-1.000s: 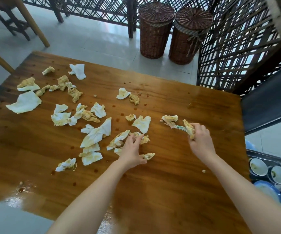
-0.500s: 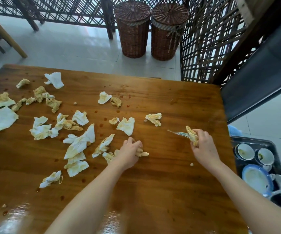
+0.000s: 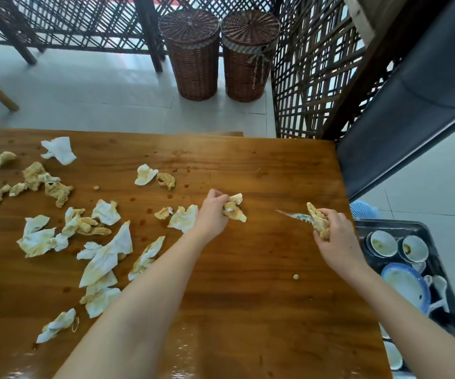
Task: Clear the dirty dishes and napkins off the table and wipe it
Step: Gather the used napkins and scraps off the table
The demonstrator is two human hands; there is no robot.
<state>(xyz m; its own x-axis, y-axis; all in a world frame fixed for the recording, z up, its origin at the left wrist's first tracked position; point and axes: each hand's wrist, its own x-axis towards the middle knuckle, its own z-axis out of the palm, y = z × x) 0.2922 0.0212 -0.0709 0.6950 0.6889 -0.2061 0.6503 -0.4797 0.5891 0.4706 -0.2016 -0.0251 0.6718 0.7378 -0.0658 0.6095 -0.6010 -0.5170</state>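
Observation:
Several crumpled, yellow-stained napkins [image 3: 103, 258] lie scattered over the left and middle of the brown wooden table [image 3: 262, 165]. My left hand [image 3: 211, 212] reaches out over the middle of the table and grips a bunch of stained napkins [image 3: 234, 210]. My right hand [image 3: 333, 233], near the table's right edge, holds a wad of dirty napkins [image 3: 316, 221] with a thin clear wrapper [image 3: 293, 215] sticking out to the left. A dark tray [image 3: 437, 258] beside the table at the right holds dirty bowls [image 3: 383, 243], a blue-rimmed plate [image 3: 405, 285] and white spoons.
Two lidded wicker baskets [image 3: 190, 56] stand on the tiled floor beyond the table, against a dark lattice screen [image 3: 314, 77]. A small crumb [image 3: 296, 276] lies near my right forearm. Brown drips spot the tabletop. Wooden chair legs show at the far left.
My left hand closed on napkins near the middle, then moved right and forward with them onto another napkin. My right hand kept its wad. The view shifted right.

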